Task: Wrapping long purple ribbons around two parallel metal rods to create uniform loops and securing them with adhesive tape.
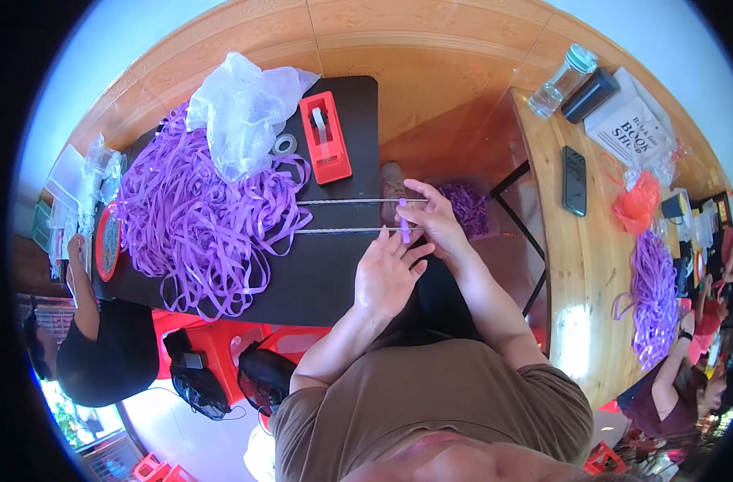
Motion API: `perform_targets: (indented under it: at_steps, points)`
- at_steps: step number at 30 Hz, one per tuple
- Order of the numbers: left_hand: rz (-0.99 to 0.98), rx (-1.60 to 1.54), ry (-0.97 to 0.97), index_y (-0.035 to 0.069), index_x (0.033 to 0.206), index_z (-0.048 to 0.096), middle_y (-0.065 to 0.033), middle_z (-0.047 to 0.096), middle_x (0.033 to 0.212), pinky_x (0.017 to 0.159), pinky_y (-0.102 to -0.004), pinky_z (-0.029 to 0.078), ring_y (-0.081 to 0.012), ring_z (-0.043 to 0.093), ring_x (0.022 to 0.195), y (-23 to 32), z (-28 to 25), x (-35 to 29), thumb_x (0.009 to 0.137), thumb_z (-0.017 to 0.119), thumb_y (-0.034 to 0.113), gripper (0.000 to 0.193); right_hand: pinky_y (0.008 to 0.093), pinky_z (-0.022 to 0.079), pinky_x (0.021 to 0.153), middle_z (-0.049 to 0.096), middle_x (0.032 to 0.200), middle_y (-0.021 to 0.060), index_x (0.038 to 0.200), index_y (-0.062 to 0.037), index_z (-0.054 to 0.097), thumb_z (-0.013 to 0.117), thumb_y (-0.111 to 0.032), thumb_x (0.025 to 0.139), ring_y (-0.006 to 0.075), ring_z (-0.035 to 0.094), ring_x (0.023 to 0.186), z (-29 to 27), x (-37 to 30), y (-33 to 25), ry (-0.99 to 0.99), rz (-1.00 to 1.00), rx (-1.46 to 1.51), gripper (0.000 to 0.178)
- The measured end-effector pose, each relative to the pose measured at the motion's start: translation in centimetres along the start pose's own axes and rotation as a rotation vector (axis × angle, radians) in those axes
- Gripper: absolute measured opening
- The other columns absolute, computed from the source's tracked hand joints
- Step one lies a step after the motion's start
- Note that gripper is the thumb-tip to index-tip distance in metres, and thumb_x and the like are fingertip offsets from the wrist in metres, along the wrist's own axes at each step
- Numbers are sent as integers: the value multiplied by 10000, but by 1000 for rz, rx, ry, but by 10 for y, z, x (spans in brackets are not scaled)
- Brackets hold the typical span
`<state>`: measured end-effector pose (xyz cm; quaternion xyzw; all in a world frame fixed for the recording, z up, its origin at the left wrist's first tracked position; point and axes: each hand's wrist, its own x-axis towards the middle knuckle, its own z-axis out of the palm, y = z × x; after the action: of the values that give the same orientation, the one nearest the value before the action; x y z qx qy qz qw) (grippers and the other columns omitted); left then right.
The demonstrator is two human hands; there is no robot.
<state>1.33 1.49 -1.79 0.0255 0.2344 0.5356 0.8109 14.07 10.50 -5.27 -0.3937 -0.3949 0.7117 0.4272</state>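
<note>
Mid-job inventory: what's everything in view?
Ribbon heap: one, purple, dark table
Plastic bag: one, clear, on heap
Tape dispenser: one, red, dark table
Tape roll: one, pale, beside dispenser
Rods: two, silvery, crossing dark table's edge
Strip: one, purple, on rods
Ribbon pile: one, purple, between tables
Bottle: one, clear, wooden table
Cylinder: one, dark, beside bottle
Tote: one, white, wooden table
Phone: one, black, wooden table
Small bag: one, red, wooden table
Ribbon bundle: one, purple, wooden table
Tray: one, red, left
Stools: several, red, lower edge
Co-workers: several, dark or red tops, edges
Other clutter: uncounted, mixed, mostly edges
Left hand: one, bare, at strip
Right hand: one, bare, at strip
</note>
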Motion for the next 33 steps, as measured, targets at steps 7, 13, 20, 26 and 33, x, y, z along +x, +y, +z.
perform_targets:
  at_steps: [7,13,20,26,33]
  points:
    - [-8,-5,-9,4,1281,450,-111,517,1240,890,-350,386,-270,503,1129,-3,1,-4,956,393,460,563,298,539,676,658,930,159,1310,6,441,636,-3,823,199,649,801,-23,0,14,-117,37,202,525]
    - [-10,-9,-17,9,1276,454,-111,521,1237,887,-346,388,-275,502,1135,-2,-5,-1,960,392,451,548,397,510,805,639,1040,210,1298,-2,439,555,-104,881,249,641,877,-16,-5,2,-129,-51,313,445]
    - [9,42,18,15,1265,464,-115,522,1237,885,-350,398,-272,511,1121,-6,-4,3,963,410,400,493,276,536,589,667,822,127,997,-6,629,665,-29,818,175,652,696,8,1,-3,45,-46,54,184]
    - [-138,248,-37,17,1293,477,-143,506,1322,868,-341,422,-275,540,1103,-13,2,-20,933,487,293,455,282,543,588,680,810,156,982,19,642,652,10,809,202,664,650,-30,-4,-1,107,-107,93,173]
    - [256,581,-624,-32,1333,443,-258,578,1160,854,-410,474,-366,578,1059,56,89,-86,916,416,552,718,287,537,684,680,887,142,1097,8,626,584,-67,887,180,662,737,-143,18,-9,415,-242,-337,227]
